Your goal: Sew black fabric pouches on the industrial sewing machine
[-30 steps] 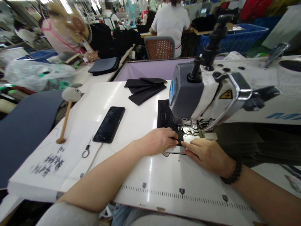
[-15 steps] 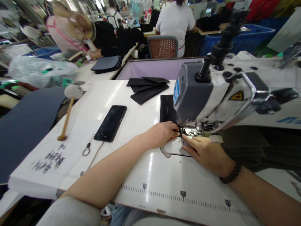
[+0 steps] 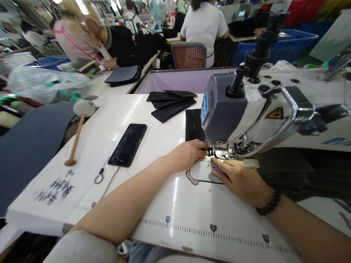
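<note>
Black fabric (image 3: 193, 124) lies at ten o'clock of the presser foot (image 3: 219, 154); left hand (image 3: 186, 156) bears on its near edge (whether pinching, one cannot tell), right hand (image 3: 244, 179), unclenched, at four o'clock. Flat, even finger pressure seems best.

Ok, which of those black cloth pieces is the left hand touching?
The piece partly hidden by the sewing machine, with the left hand at its near end. The others lie overlapped in a fanned pile farther back, untouched.
</note>
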Demonstrator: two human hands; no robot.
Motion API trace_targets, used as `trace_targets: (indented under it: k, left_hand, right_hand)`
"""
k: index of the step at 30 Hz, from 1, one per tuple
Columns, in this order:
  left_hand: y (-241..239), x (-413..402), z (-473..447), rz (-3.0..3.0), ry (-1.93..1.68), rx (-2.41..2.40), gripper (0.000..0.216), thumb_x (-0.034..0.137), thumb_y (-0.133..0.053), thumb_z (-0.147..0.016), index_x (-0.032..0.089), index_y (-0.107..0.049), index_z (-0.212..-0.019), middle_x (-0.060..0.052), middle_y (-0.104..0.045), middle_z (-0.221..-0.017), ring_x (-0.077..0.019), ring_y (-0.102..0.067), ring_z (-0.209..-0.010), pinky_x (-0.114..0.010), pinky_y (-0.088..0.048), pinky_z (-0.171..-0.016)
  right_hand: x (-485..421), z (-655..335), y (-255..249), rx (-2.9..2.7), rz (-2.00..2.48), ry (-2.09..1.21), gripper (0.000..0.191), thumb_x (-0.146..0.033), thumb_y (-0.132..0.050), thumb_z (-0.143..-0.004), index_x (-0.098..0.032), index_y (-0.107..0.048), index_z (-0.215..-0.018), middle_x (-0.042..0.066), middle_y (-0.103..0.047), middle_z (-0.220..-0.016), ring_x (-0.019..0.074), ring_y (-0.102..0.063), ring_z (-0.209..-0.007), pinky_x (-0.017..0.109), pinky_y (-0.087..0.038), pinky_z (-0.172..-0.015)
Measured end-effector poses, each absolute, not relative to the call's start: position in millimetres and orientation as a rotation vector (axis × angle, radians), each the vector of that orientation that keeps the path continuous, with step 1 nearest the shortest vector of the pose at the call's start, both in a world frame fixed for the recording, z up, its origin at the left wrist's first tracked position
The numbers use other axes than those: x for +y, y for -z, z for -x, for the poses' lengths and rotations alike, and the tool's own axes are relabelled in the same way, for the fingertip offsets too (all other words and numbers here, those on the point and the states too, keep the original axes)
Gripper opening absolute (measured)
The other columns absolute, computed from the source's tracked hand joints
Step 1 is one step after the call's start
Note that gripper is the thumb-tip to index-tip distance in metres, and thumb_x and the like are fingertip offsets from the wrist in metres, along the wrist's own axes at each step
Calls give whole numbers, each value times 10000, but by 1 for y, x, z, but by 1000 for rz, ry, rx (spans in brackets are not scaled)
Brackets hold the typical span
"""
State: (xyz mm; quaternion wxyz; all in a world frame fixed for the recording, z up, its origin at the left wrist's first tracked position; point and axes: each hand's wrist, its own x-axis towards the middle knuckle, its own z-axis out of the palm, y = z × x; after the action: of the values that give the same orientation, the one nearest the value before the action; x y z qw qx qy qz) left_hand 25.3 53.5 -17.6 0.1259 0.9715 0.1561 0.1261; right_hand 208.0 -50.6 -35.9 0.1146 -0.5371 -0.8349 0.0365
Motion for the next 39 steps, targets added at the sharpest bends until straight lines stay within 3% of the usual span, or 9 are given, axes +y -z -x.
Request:
trace_targets:
  k: [14, 21, 25, 32, 35, 39]
  left_hand:
    - [15, 45, -24, -2881, -325, 571, 164, 202, -493, -855, 147, -634, -918, -48, -593, -964, -182, -537, -887, -284, -462, -781]
    - [1, 26, -26, -2850, -60, 650, 202, 235, -487, -864, 112, -637, -811, -60, -563, -878, -154, -553, -793, -254, -463, -739]
    - [-1, 24, -24, -2919, -69, 555, 173, 237, -514, -849, 110, -627, -820, -67, -549, -924, -175, -524, -861, -275, -443, -787]
    - [2, 14, -23, -2944, -6, 538, 222, 297, -487, -864, 109, -604, -886, -78, -545, -927, -187, -502, -898, -290, -423, -817]
    - [5, 8, -26, -2944, 22, 562, 240, 313, -483, -866, 106, -598, -905, -86, -543, -940, -204, -483, -947, -294, -419, -816]
    - [7, 6, -29, -2974, 34, 542, 257, 311, -450, -882, 100, -591, -919, -99, -548, -941, -216, -469, -974, -307, -407, -818]
  right_hand:
    - [-50, -208, 34, -2455, 1562, -73, 317, -326, -444, -871, -136, -552, -1100, 94, -645, -911, 187, -603, -804, 275, -470, -719]
    - [-50, -211, 38, -2442, 1557, -65, 338, -323, -453, -867, -117, -550, -1116, 104, -642, -932, 193, -600, -817, 274, -471, -716]
    - [-51, -211, 38, -2424, 1563, -30, 324, -317, -483, -847, -122, -568, -1091, 99, -641, -935, 196, -602, -805, 267, -478, -666]
    - [-53, -215, 36, -2405, 1492, -99, 372, -359, -357, -905, -108, -573, -1075, 111, -634, -941, 199, -595, -811, 293, -475, -696]
    - [-55, -218, 34, -2407, 1431, -142, 376, -371, -326, -916, -135, -595, -1032, 96, -639, -899, 178, -594, -756, 279, -465, -659]
    - [-58, -218, 27, -2468, 1302, -164, 368, -353, -316, -925, -156, -628, -913, 40, -604, -688, 135, -556, -599, 248, -399, -544]
